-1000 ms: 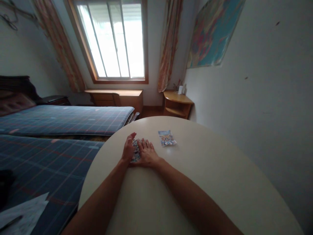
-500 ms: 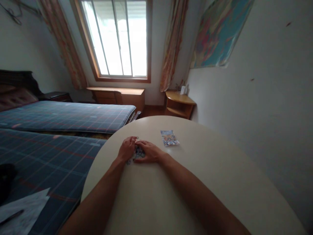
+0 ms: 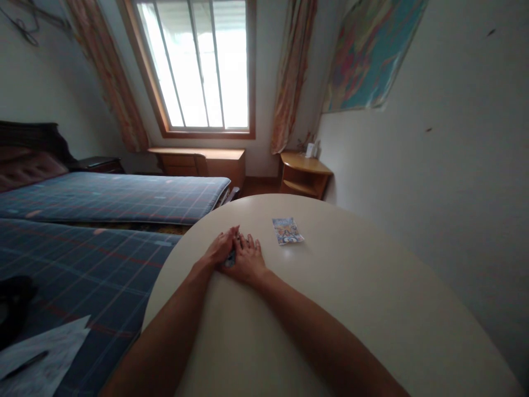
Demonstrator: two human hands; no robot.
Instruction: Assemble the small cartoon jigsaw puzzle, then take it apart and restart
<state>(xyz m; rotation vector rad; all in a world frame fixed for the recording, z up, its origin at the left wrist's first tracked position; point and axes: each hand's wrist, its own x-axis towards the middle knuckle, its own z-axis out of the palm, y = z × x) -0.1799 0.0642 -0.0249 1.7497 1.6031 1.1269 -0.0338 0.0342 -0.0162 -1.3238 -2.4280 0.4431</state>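
Observation:
My left hand (image 3: 220,249) and my right hand (image 3: 248,258) lie close together on the round cream table (image 3: 289,331), near its far left part. Between and under them is a small heap of speckled blue-and-white pieces (image 3: 230,258), mostly hidden. The left hand stands on its edge with straight fingers pressed against the heap. The right hand lies flat on top with its fingers stretched out. A small colourful picture card (image 3: 287,231) lies flat on the table to the right of the hands, apart from them.
Two beds with blue plaid covers (image 3: 103,198) stand left of the table. White paper with a pen (image 3: 37,364) lies on the nearer one. A wooden desk (image 3: 198,160) stands under the window and a corner shelf (image 3: 303,176) behind the table. A wall runs along the right.
The hands have drawn closer together over the heap, so less of it shows. The right hand's fingers went from curled to flat. The card has not moved.

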